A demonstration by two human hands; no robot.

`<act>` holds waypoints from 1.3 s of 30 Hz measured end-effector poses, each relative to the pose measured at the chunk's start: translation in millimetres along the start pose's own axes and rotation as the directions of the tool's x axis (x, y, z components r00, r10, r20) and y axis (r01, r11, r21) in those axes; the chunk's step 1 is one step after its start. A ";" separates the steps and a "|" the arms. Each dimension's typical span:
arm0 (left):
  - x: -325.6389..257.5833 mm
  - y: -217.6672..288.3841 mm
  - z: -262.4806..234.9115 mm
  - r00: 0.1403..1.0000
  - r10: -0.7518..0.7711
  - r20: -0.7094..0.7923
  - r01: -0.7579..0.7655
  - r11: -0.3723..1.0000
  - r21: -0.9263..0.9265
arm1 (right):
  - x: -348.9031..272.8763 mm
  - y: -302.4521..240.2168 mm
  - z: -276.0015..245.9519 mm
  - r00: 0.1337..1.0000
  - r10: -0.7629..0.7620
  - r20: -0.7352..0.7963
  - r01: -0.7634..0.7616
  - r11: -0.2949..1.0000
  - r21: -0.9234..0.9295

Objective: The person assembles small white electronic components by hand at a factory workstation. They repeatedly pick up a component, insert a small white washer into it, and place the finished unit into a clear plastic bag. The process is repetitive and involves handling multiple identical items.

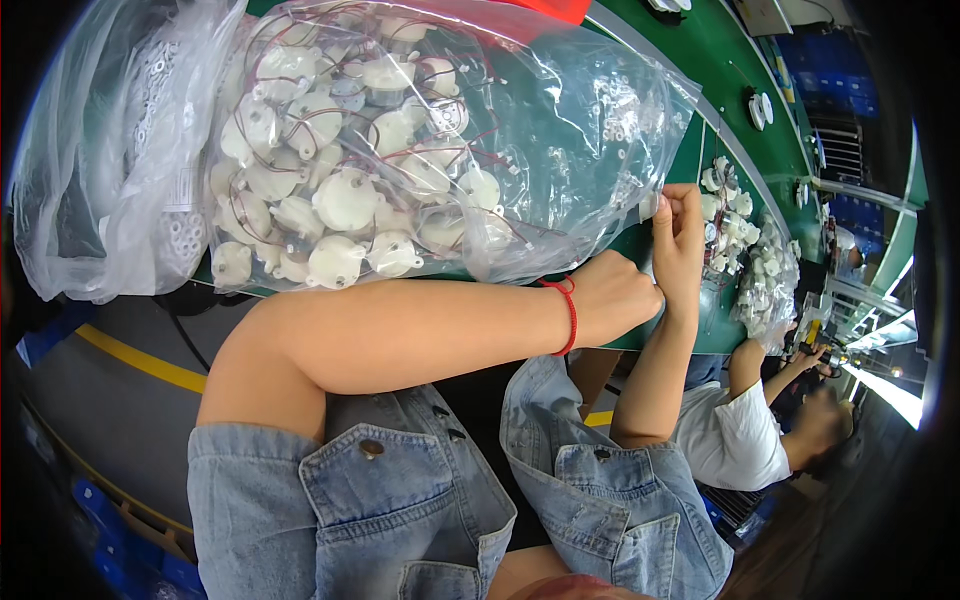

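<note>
My left hand (618, 298), with a red cord bracelet (568, 315) at its wrist, is curled closed over the bench's near edge; anything inside it is hidden. Just to its right, my right hand (682, 235) is raised with thumb and fingertips pinched together beside the bag's right edge. Something small and pale shows at those fingertips, too small to name. A large clear plastic bag (560, 190) lies in front of me, with many round white plastic parts (347, 198) with thin dark red wires in its left half.
Another clear bag (60, 190) with small white pieces lies at the left. More white wired parts (735, 232) and a filled bag (768, 285) are farther right on the green bench (715, 325). A person in a white shirt (735, 440) sits at the right. A red object (560, 8) is at the back.
</note>
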State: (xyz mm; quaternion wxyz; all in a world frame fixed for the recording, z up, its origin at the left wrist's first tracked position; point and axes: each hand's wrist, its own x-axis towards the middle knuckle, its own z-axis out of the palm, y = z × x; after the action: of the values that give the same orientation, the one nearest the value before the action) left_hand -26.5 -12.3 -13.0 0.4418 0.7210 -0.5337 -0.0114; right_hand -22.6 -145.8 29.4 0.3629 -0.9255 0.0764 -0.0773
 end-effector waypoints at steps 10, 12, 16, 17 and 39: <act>-0.2 0.6 -0.1 1.000 0.006 -0.028 -0.006 1.000 0.002 | -0.2 4.5 -8.7 0.993 0.020 0.118 -0.028 0.997 0.066; -0.3 0.4 -1.5 1.000 0.002 -0.013 -0.002 1.000 0.000 | 0.8 6.4 -8.9 0.991 0.024 0.130 -0.036 0.995 0.091; -0.2 0.9 -2.4 1.000 0.005 -0.003 -0.005 1.000 -0.006 | -0.2 8.1 -9.4 0.991 0.016 0.133 -0.032 0.993 0.114; -0.3 0.9 -2.8 1.000 0.006 -0.007 -0.006 1.000 -0.007 | -0.1 7.7 -9.5 0.991 0.016 0.135 -0.031 0.993 0.116; -0.7 2.8 0.7 1.000 0.007 0.000 -0.007 1.000 0.015 | 4.1 -28.8 -9.9 0.957 0.005 0.291 0.084 0.952 -0.293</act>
State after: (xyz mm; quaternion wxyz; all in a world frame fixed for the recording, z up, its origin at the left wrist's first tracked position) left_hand -29.3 -12.3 -12.0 0.4363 0.7224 -0.5364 -0.0057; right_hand -18.1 -132.3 56.6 0.2225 -0.9727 0.0149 0.0637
